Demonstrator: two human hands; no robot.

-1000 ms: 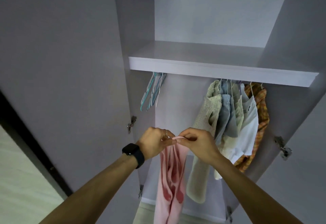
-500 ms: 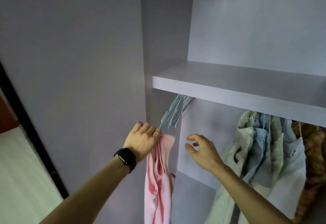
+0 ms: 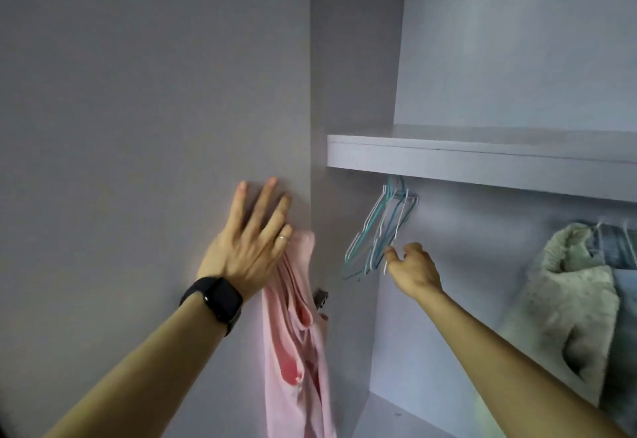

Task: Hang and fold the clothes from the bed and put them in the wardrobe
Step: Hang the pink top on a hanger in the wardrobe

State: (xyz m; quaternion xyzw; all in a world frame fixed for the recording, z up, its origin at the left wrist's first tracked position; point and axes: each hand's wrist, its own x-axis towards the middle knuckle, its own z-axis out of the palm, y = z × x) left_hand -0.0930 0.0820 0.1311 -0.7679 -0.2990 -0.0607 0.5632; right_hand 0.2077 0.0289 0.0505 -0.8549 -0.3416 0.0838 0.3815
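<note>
— Pale lilac panels fill the view: the wardrobe (image 3: 517,41) stands open, and its shelf (image 3: 482,161) runs across to the right edge. Where are the hands?

— The left hand (image 3: 251,241) is up against the inside of the door (image 3: 138,110), fingers straight and fanned out. One finger has a ring (image 3: 282,237), and there is a black watch (image 3: 215,299) on the wrist.

— And the pink garment (image 3: 296,351)?

— It hangs straight down from that hand's right edge, along the edge of the door. The bottom of the frame cuts off its lower end. The thumb is hidden, so I cannot tell what pins the cloth.

— The right hand (image 3: 413,268)?

— It is stretched into the wardrobe below the shelf, fingers curled toward the empty hangers (image 3: 375,234), with the tips at the wires. It's too blurred to say whether it holds one.

— Further out?

— The hangers are bunched and tilted under the shelf, which hides whatever they hook onto. A metal hinge (image 3: 320,298) peeks out beside the garment. At far right are the hung clothes (image 3: 568,292), a cream fleecy piece in front and blue ones behind, cut off by the frame edge.
</note>
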